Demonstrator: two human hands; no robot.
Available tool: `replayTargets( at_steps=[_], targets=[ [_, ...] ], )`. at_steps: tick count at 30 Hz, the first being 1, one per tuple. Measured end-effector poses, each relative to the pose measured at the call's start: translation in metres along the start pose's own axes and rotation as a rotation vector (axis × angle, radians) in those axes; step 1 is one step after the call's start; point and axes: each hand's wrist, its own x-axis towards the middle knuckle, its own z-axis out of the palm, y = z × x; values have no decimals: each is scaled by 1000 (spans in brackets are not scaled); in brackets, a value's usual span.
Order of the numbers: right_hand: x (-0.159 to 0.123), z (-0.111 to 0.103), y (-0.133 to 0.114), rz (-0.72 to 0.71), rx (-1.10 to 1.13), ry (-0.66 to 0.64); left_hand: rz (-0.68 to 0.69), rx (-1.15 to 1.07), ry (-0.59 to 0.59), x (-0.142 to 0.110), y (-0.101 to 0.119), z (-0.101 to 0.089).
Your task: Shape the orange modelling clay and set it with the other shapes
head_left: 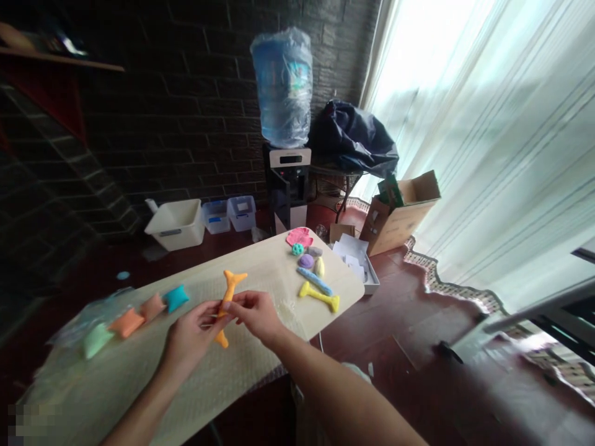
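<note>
Over the middle of the table, both my hands grip an orange bone-shaped clay piece with a forked upper end. My left hand pinches it from the left, and my right hand presses its middle with thumb and fingers. Part of the orange piece is hidden behind the fingers. To the left lie small pillow-like pieces: a blue one, a brownish one, an orange one and a green one. On the right rest a yellow bone-shaped piece and a blue stick.
A pink piece, a teal ball and a purple lump sit near the far right corner. Clear plastic wrap covers the left edge. Beyond stand a water dispenser, a white bin and a cardboard box.
</note>
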Motion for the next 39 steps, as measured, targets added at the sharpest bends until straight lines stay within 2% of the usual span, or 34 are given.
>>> replayTargets(
  at_steps=[6, 15, 19, 27, 33, 39],
  targets=[
    [5, -1, 5, -38, -41, 28, -32, 26, 12, 1, 10, 11],
    [2, -4, 1, -102, -180, 37, -148, -61, 36, 0, 30, 12],
    [2, -1, 0, -126, -177, 47, -129, -31, 48, 0, 30, 11],
    [17, 9, 3, -41, 13, 49, -50, 87, 79, 11, 27, 0],
    [27, 8, 4, -61, 5, 132, -13, 107, 70, 15, 23, 11],
    [25, 7, 5, -120, -82, 114, 11, 32, 72, 16, 22, 15]
  ],
)
